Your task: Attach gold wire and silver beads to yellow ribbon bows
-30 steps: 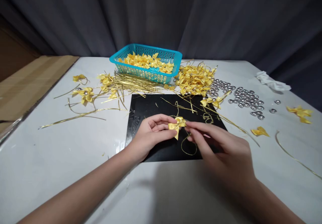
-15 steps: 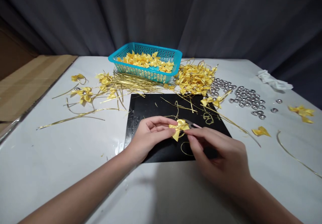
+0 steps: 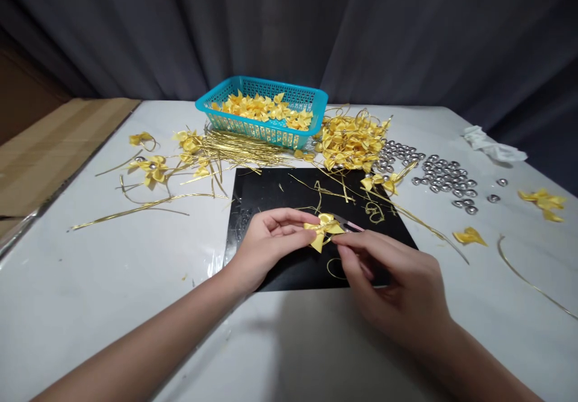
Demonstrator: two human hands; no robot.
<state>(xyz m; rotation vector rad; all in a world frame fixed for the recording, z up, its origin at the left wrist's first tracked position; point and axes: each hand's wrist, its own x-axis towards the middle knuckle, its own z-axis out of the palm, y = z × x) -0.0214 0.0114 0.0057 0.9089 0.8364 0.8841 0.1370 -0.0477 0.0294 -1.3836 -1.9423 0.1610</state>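
Note:
Between the thumb and fingers of my left hand is a yellow ribbon flower, held over a black mat. A gold cord runs across the flower and loops at its lower right edge. My right hand is closed, thumb and forefinger pinched at that gold cord beside the flower. Behind the right fingers lies a cutting tool with a pink part, mostly hidden. On the mat are loose gold cord scraps.
At the back stands a blue basket of yellow ribbon pieces. Right of it are a heap of yellow flowers and many silver beads. Gold cords lie before the basket. A white cloth is far right; cardboard is left.
My right fingertips have shifted slightly, and the cord loop by the flower looks smaller. The left hand keeps hold of the flower. The whole view has moved very little.

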